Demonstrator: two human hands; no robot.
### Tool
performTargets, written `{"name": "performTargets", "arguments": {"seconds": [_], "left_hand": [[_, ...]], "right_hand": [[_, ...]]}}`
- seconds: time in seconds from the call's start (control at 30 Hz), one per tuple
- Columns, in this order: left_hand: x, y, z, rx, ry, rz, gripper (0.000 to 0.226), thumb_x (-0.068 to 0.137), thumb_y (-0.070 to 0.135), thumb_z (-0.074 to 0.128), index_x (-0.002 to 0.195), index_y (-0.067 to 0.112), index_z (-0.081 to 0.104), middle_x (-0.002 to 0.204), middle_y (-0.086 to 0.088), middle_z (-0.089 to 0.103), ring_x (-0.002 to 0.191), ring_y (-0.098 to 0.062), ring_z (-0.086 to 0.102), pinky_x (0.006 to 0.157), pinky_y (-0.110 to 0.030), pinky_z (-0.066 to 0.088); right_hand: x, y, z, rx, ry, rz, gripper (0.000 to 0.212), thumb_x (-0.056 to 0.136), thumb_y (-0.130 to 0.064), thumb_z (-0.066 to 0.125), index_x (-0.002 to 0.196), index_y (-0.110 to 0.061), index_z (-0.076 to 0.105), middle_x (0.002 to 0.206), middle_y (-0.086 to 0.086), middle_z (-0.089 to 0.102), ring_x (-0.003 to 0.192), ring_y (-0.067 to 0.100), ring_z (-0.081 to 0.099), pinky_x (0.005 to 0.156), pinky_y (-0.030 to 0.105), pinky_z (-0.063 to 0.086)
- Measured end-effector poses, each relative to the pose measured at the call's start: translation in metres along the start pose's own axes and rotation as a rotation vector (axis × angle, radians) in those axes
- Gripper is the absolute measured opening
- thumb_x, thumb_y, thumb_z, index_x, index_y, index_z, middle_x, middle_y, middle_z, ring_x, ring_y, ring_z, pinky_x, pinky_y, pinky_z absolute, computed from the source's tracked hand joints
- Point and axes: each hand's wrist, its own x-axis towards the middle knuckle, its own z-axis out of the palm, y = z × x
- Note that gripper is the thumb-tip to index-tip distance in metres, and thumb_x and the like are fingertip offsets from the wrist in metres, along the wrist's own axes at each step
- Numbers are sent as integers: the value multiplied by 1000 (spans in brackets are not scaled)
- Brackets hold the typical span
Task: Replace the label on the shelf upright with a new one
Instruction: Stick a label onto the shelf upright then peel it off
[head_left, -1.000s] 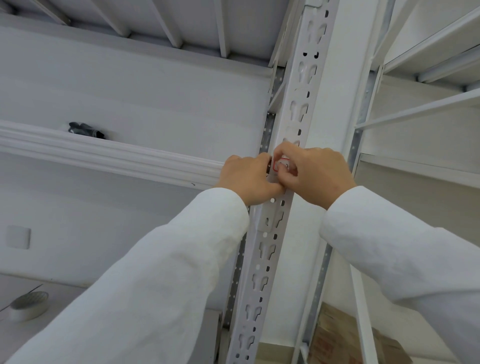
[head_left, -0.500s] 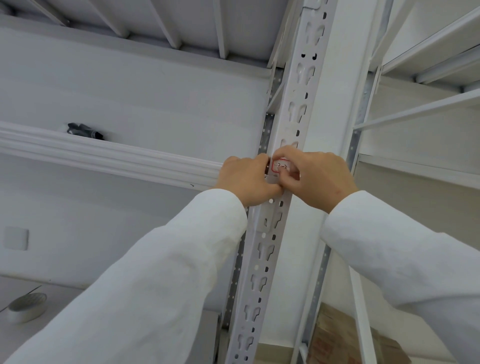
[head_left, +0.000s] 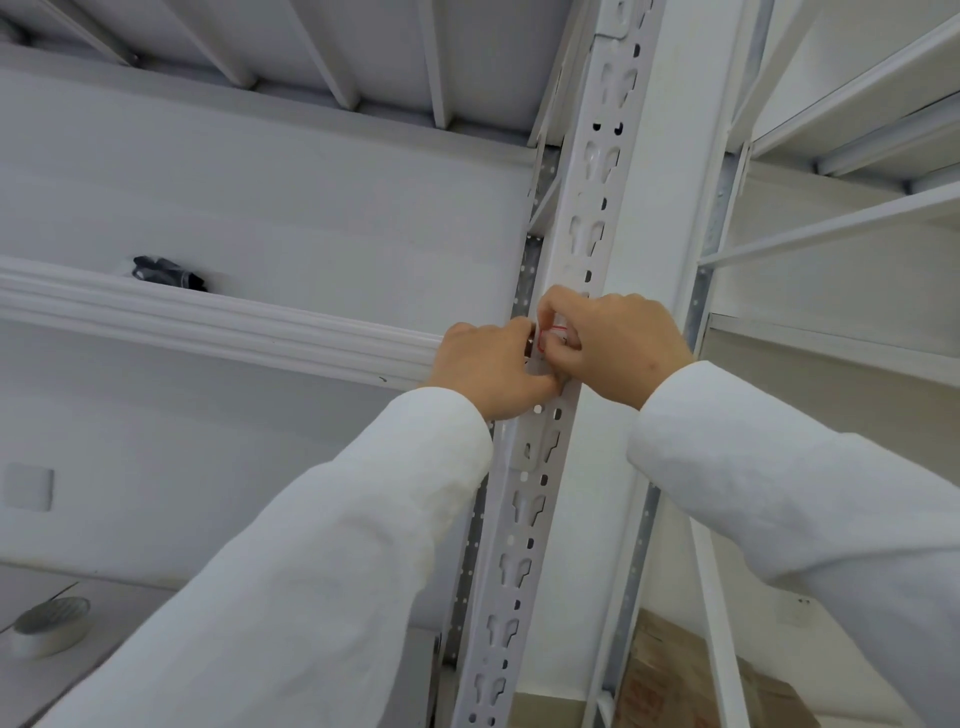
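Note:
A white perforated shelf upright (head_left: 524, 509) runs up the middle of the head view. A small white label with a red border (head_left: 551, 339) sits on its face at hand height, mostly hidden by fingers. My right hand (head_left: 613, 351) pinches the label's upper right part between thumb and fingers, and the label looks partly curled off the metal. My left hand (head_left: 491, 371) presses against the upright just left of the label, its fingertips at the label's left edge. Both arms wear white sleeves.
A white shelf beam (head_left: 218, 325) meets the upright from the left, with a small dark object (head_left: 166, 271) lying on that shelf. A roll of tape (head_left: 49, 626) lies at lower left. Cardboard boxes (head_left: 691, 680) stand at lower right beside another rack (head_left: 831, 228).
My right hand's fingers have curled tighter over the label, which showed flat with its markings half a second ago and now shows only a bent red edge. My left hand has stayed put.

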Motion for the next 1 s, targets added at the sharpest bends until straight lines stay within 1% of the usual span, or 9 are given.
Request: {"name": "performTargets", "arguments": {"seconds": [0.13, 0.2, 0.3, 0.47, 0.53, 0.63, 0.73, 0.87, 1.0], "left_hand": [[0, -1, 1, -5, -9, -6, 25, 84, 43, 49, 92, 20, 40, 83, 1, 60, 82, -24, 55, 84, -31, 31], [1, -2, 2, -7, 4, -7, 26, 85, 45, 48, 91, 20, 41, 81, 2, 59, 80, -23, 53, 84, -30, 31], [1, -1, 2, 1, 12, -4, 26, 85, 45, 47, 92, 21, 39, 83, 2, 59, 79, -22, 51, 82, -30, 29], [0, -1, 2, 9, 20, -2, 25, 86, 43, 47, 91, 21, 39, 82, 2, 56, 77, -22, 48, 82, -30, 28], [1, -1, 2, 6, 13, -1, 25, 84, 42, 49, 93, 21, 40, 84, 2, 59, 78, -22, 50, 82, -30, 29], [1, -2, 2, -5, -6, -3, 28, 82, 40, 52, 99, 19, 45, 93, 0, 65, 81, -22, 52, 82, -30, 29], [1, -1, 1, -4, -13, -8, 27, 83, 40, 51, 100, 19, 45, 92, 0, 64, 81, -22, 50, 81, -29, 28], [1, -1, 1, 2, -14, -15, 28, 82, 41, 52, 98, 19, 45, 87, 0, 62, 83, -24, 54, 84, -31, 30], [2, -3, 3, 6, -1, -2, 28, 84, 47, 49, 93, 22, 41, 92, 0, 65, 85, -23, 55, 86, -32, 32]], "right_hand": [[-3, 2, 0, 1, -19, -1, 16, 88, -34, 47, 88, -19, 53, 67, 0, 54, 62, 28, 53, 57, 28, 34], [-9, 2, 2, 87, 35, 36, 15, 88, -32, 49, 94, -19, 52, 64, -2, 54, 60, 30, 55, 56, 30, 39], [-11, 0, 7, 76, 70, 29, 18, 88, -29, 49, 104, -24, 55, 61, -3, 51, 57, 30, 53, 55, 31, 41], [-10, 3, 16, 45, 174, -15, 16, 87, -26, 49, 94, -21, 62, 59, 6, 62, 49, 29, 48, 51, 29, 37], [-10, 2, 16, 63, 187, -32, 27, 85, -35, 40, 92, -20, 61, 57, 6, 62, 48, 31, 51, 50, 30, 40], [-9, -2, 13, 65, 180, -37, 39, 81, -42, 31, 93, -18, 59, 59, 9, 63, 49, 31, 48, 50, 30, 38], [-4, -4, 7, 21, 98, -44, 24, 89, -35, 42, 95, -15, 56, 65, 11, 62, 54, 30, 45, 54, 32, 35], [-10, 0, 5, -70, -2, -24, 20, 90, -32, 42, 79, -16, 47, 63, 5, 53, 57, 32, 49, 55, 33, 38], [-23, 3, 9, 75, 78, 58, 18, 87, -32, 49, 101, -20, 52, 60, -5, 53, 58, 31, 57, 55, 32, 42]]}}
